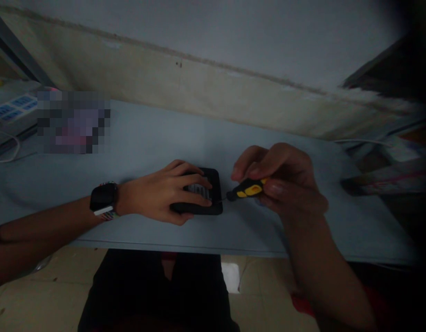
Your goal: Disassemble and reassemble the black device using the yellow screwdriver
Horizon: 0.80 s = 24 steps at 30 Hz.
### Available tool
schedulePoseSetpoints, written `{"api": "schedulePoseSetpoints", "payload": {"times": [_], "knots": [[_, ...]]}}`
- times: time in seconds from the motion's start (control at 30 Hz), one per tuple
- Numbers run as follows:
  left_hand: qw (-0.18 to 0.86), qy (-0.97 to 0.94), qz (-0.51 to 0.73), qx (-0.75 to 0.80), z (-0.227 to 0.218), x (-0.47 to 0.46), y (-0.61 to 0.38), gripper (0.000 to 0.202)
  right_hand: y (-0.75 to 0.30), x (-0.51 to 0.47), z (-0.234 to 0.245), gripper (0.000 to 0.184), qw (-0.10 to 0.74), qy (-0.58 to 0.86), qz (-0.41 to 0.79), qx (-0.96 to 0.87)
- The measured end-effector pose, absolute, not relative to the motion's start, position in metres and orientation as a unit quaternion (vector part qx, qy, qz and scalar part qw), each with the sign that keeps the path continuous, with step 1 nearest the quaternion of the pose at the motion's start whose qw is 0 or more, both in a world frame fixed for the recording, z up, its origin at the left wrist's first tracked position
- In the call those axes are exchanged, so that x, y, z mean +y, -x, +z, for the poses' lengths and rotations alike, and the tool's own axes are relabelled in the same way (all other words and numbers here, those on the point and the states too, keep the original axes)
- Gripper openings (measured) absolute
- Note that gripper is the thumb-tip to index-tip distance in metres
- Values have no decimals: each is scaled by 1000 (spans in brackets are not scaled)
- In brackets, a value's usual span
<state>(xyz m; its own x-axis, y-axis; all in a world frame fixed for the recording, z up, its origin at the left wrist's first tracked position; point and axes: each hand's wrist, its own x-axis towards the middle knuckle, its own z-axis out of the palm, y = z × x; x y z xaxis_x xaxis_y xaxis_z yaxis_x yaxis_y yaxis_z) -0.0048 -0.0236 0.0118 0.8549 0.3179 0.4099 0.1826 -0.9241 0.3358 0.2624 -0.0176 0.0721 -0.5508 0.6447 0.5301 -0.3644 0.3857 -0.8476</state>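
A flat black rectangular device point(216, 184) with a pale, marked patch on its upper face lies on the table. My left hand point(171, 189) rests over it and holds it down, fingers apart across the top and thumb along the near edge. In my right hand point(285, 180) is a small screwdriver point(249, 189) with a black and yellow handle, pinched between thumb and fingers. Its thin shaft points left to the device's near right part. Whether the tip touches the device is too dark to tell. The device's left side is hidden under my left hand.
The pale blue table point(147, 133) backs onto a wall point(199, 83). At the left stand a white power strip point(15, 110) with a cable and a blurred-out item point(74, 122). Dim objects point(389, 177) lie at the right end. The table's front edge is close to my lap.
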Motion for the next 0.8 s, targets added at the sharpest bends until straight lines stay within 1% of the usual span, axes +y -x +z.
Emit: {"api": "schedulePoseSetpoints", "payload": {"times": [0.1, 0.23, 0.4, 0.5, 0.63, 0.73, 0.8], "knots": [[146, -951, 241, 130, 13, -24, 5, 46, -260, -17, 69, 10, 464, 90, 544, -694], [142, -952, 239, 126, 12, -23, 6, 45, -261, -19, 69, 21, 447, 88, 570, -683], [141, -952, 238, 130, 10, -23, 6, 47, -268, -19, 76, 19, 386, 106, 635, -660], [147, -952, 236, 132, 10, -23, 7, 49, -268, -18, 77, 9, 402, 126, 624, -658], [142, -953, 232, 130, 10, -23, 7, 48, -265, -16, 75, 6, 432, 104, 601, -664], [130, -956, 231, 129, 10, -23, 7, 45, -264, -16, 71, 7, 432, 115, 595, -668], [128, -956, 229, 128, 9, -23, 7, 44, -265, -16, 69, 13, 432, 125, 589, -671]]}}
